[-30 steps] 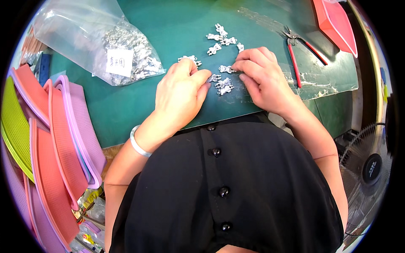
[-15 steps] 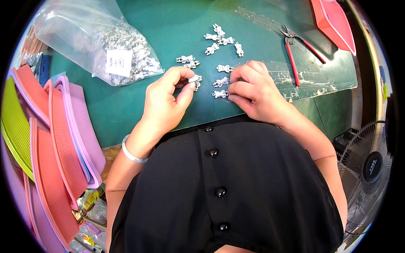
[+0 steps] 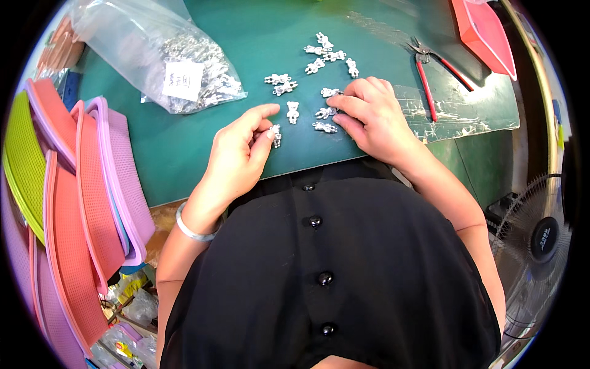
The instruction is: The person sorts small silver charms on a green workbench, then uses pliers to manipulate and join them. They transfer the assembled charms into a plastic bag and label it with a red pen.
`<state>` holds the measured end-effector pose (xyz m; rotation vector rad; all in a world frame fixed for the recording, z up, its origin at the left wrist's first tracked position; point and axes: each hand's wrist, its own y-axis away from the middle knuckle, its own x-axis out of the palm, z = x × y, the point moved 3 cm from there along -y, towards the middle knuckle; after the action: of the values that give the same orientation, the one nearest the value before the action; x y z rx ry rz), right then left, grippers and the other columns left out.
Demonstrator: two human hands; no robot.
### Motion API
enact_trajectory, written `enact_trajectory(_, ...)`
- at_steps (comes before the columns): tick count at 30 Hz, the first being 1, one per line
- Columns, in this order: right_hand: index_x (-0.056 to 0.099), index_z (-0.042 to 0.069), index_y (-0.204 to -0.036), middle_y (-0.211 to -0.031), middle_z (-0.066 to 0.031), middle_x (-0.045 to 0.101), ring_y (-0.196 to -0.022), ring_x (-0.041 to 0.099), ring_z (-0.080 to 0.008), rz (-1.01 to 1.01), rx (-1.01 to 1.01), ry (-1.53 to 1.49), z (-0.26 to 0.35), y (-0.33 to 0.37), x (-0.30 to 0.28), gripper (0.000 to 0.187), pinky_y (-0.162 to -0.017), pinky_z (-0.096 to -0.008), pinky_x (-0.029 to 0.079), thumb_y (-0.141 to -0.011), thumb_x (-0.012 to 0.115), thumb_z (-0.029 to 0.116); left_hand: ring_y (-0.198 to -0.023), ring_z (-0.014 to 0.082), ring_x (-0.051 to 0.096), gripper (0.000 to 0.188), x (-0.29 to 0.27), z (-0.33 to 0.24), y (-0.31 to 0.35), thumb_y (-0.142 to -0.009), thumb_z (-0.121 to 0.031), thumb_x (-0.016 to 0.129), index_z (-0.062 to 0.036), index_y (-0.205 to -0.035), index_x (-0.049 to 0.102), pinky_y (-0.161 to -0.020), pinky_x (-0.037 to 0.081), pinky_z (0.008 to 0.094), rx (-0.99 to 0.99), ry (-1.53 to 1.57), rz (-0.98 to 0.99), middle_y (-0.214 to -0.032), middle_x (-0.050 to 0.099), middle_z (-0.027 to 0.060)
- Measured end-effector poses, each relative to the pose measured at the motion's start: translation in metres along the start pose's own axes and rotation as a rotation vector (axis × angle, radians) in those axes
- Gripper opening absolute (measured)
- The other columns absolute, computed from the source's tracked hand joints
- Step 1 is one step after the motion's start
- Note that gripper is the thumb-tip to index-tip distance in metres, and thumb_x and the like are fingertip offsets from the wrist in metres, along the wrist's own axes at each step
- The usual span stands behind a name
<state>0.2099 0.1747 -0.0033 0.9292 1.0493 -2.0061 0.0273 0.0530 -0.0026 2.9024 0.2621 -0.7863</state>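
- The left hand (image 3: 236,154) is curled, thumb and forefinger pinched on a small silver charm (image 3: 276,135) just above the green mat (image 3: 184,154).
- The right hand (image 3: 375,117) lies flat and loose on the mat, holding nothing; its fingertips (image 3: 335,101) touch the nearest charms, one by the forefinger and two just below it.
- A single bear-shaped charm (image 3: 293,112) lies between the two hands, apart from both.
- More silver charms (image 3: 329,56) are scattered further up the mat, with a pair (image 3: 279,83) lying to their left.
- A clear plastic bag (image 3: 160,55) sits at the far left of the mat, bulging with the same silver pieces; a small white rectangular label (image 3: 182,80) is stuck on its near side.
- A flat clear plastic sheet (image 3: 455,104) lies to the right of the right hand, with red-handled pliers (image 3: 430,74) on it.
- A red tray (image 3: 485,31) sits at the far right corner.
- Stacked mesh trays (image 3: 74,197) in green, coral and lilac stand on edge at the person's left.
- A fan (image 3: 534,246) stands low on the right.
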Motion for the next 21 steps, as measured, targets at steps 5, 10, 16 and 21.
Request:
enact_trajectory(5, 0.066, 0.008, -0.088, -0.084, -0.0043, 0.055, -0.083, 0.051, -0.0236, -0.018, 0.001, 0.001, 0.002, 0.002, 0.003, 0.016, -0.080, -0.0372, 0.038, -0.073, 0.068, 0.010, -0.070, 0.0043, 0.048, 0.036, -0.001, 0.007, -0.001, -0.086, 0.002, 0.051, -0.0005, -0.122, 0.050, -0.064, 0.041, 0.0190, 0.014, 0.039, 0.011, -0.082, 0.057, 0.0003)
enact_trajectory(10, 0.062, 0.006, -0.090, -0.087, -0.0062, 0.055, -0.085, 0.051, -0.0254, -0.023, 0.001, -0.005, 0.003, 0.004, 0.004, 0.016, -0.080, -0.0353, 0.038, -0.074, 0.066, 0.007, -0.074, 0.0037, 0.047, 0.038, 0.001, 0.011, 0.000, -0.086, 0.002, 0.051, 0.0004, -0.124, 0.048, -0.066, 0.039, 0.0180, -0.008, 0.117, 0.012, -0.082, 0.056, -0.0006)
enact_trajectory(16, 0.061, 0.005, -0.089, -0.088, -0.0067, 0.055, -0.087, 0.051, -0.0258, -0.039, 0.021, 0.004, 0.003, 0.007, 0.004, 0.014, -0.079, -0.0349, 0.038, -0.075, 0.064, 0.005, -0.073, 0.0036, 0.046, 0.038, 0.001, 0.016, 0.001, -0.086, 0.003, 0.050, 0.0007, -0.124, 0.048, -0.066, 0.038, 0.0178, 0.009, 0.189, 0.019, -0.082, 0.056, -0.0014)
enact_trajectory(21, 0.061, 0.007, -0.088, -0.088, -0.0052, 0.056, -0.086, 0.051, -0.0259, -0.054, 0.053, -0.012, 0.003, 0.009, 0.005, 0.016, -0.080, -0.0367, 0.038, -0.073, 0.065, 0.006, -0.068, 0.0091, 0.055, 0.035, 0.003, 0.016, 0.002, -0.083, 0.001, 0.055, -0.0035, -0.117, 0.053, -0.064, 0.046, 0.0246, 0.048, 0.158, -0.053, -0.078, 0.062, 0.0053)
